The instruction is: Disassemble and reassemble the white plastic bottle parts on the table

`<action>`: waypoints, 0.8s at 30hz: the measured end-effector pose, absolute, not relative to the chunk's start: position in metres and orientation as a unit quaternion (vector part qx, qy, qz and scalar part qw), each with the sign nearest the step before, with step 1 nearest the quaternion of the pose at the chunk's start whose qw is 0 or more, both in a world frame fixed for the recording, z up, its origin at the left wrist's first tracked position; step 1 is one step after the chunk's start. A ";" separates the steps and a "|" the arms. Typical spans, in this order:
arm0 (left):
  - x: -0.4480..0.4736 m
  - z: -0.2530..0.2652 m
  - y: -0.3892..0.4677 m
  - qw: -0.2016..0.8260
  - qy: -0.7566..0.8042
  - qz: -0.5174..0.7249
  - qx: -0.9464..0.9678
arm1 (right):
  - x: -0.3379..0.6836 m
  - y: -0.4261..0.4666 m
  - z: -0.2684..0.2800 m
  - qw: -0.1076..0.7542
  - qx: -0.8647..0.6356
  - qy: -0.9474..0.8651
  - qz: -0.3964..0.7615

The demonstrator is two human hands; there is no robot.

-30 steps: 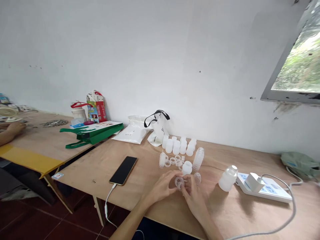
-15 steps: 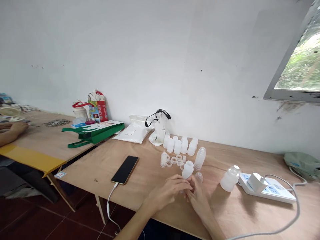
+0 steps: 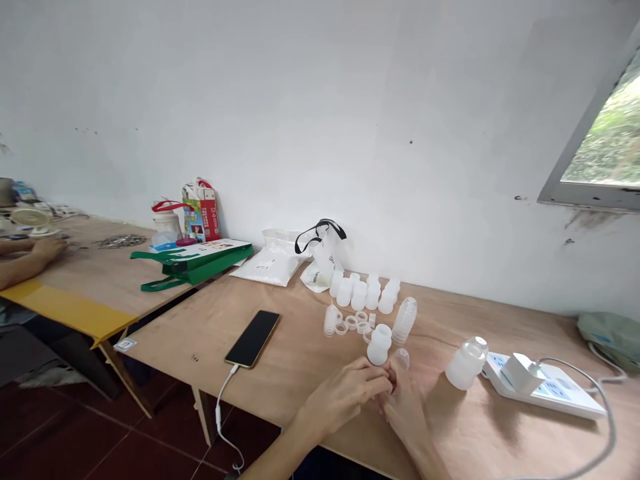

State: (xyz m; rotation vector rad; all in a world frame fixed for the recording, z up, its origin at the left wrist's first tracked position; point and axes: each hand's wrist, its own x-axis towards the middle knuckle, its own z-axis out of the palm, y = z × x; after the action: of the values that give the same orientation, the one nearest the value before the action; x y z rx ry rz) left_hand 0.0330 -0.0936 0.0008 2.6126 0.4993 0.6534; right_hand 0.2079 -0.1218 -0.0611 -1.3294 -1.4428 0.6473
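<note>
My left hand [image 3: 345, 392] and my right hand [image 3: 404, 403] meet low over the table near its front edge. Their fingers are bent and pressed together around something small that they hide. Just beyond the fingertips stands an open white bottle body [image 3: 379, 345], upright, with a clear dome cap [image 3: 401, 359] to its right. A stack of clear caps [image 3: 405, 321] rises behind. Loose translucent rings [image 3: 351, 323] lie left of it, beside a ribbed stack of small clear parts [image 3: 331, 321]. Farther right, a capped baby bottle [image 3: 466, 363] stands apart.
Several white bottle bodies [image 3: 359, 295] stand near the wall, by a white bag with black handles [image 3: 323, 260] and a white plastic package [image 3: 270, 261]. A phone [image 3: 253, 339] charges at left. A power strip [image 3: 550, 390] is at right. Another person's hand [image 3: 49, 249] rests on the far-left table.
The view has shifted slightly, so everything sits a little farther right. My hands stay together, their fingers moved slightly, with the left fingers now bent closer over the right.
</note>
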 end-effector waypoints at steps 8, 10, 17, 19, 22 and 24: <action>0.034 -0.003 -0.077 0.308 0.173 0.316 0.880 | 0.200 -0.122 -0.049 0.547 -0.501 -0.542 0.395; 0.031 0.000 -0.075 0.329 0.191 0.334 0.862 | 0.199 -0.124 -0.046 0.546 -0.495 -0.532 0.417; 0.024 0.016 -0.087 0.368 0.225 0.307 0.848 | 0.203 -0.124 -0.046 0.540 -0.565 -0.502 0.369; 0.024 0.016 -0.089 0.376 0.250 0.288 0.844 | 0.204 -0.123 -0.048 0.543 -0.568 -0.511 0.349; 0.028 0.012 -0.086 0.350 0.318 0.304 0.827 | 0.203 -0.124 -0.046 0.544 -0.544 -0.538 0.345; 0.029 0.009 -0.083 0.345 0.333 0.307 0.822 | 0.200 -0.125 -0.042 0.539 -0.531 -0.550 0.354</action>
State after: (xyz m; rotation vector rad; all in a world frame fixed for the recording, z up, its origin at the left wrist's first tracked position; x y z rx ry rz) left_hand 0.0287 -0.0826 0.0095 2.1347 0.8645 0.7969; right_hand 0.2002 -0.1253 -0.0422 -1.2634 -1.3072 0.8425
